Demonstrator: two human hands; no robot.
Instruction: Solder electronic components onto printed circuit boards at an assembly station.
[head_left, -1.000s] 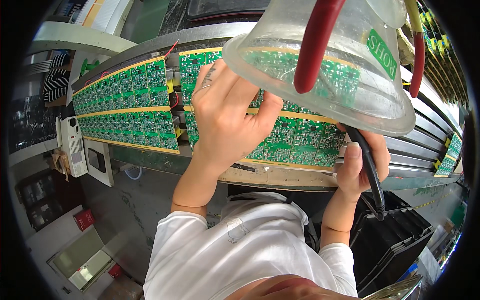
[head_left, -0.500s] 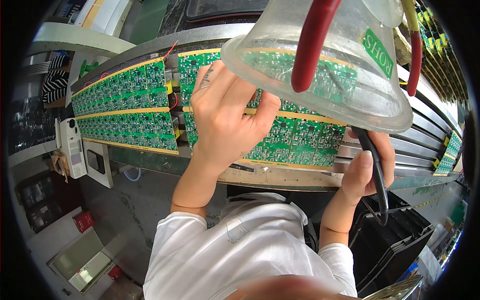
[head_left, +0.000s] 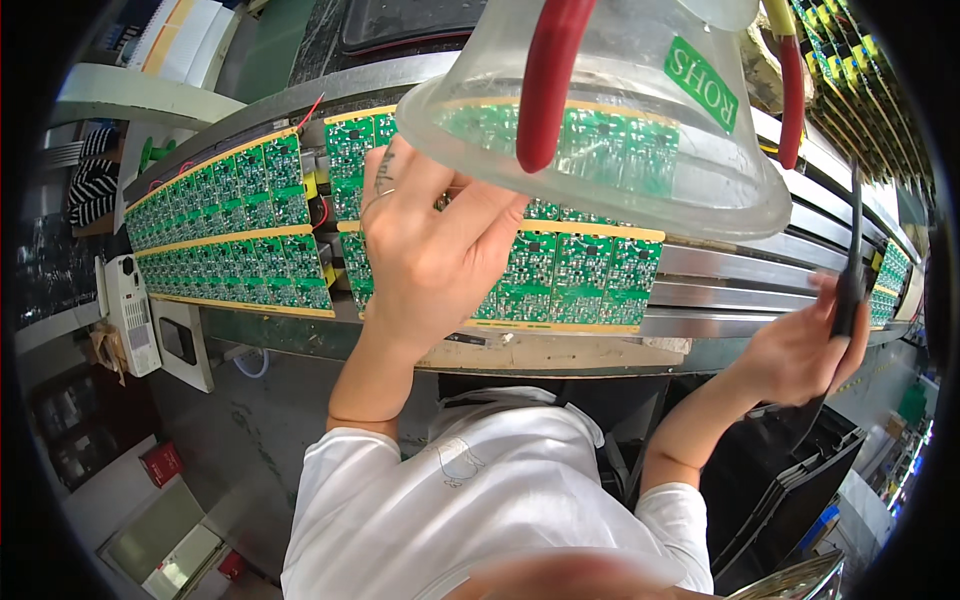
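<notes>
My left hand (head_left: 425, 250), with a ring on one finger, is over the middle panel of green circuit boards (head_left: 585, 275). Its fingers are curled in, and the fingertips are hidden behind the rim of a clear plastic fume hood (head_left: 600, 140), so what they hold does not show. Off to the right, beyond that panel's end, my right hand (head_left: 800, 350) grips the black handle of a soldering iron (head_left: 850, 290). The iron's thin tip points up and away, while its cord hangs below the hand.
Another board panel (head_left: 225, 220) lies on the left of the metal rails (head_left: 730, 295), and a further one (head_left: 885, 285) at the far right. Boards stand in a row (head_left: 865, 90) at the upper right. Red-tipped prongs (head_left: 550, 90) hang over the hood. Black cases (head_left: 770, 480) sit below the bench.
My right hand has swung right with the soldering iron, out from beneath the hood's edge. The left hand stays over the same panel. The whole view has shifted slightly.
</notes>
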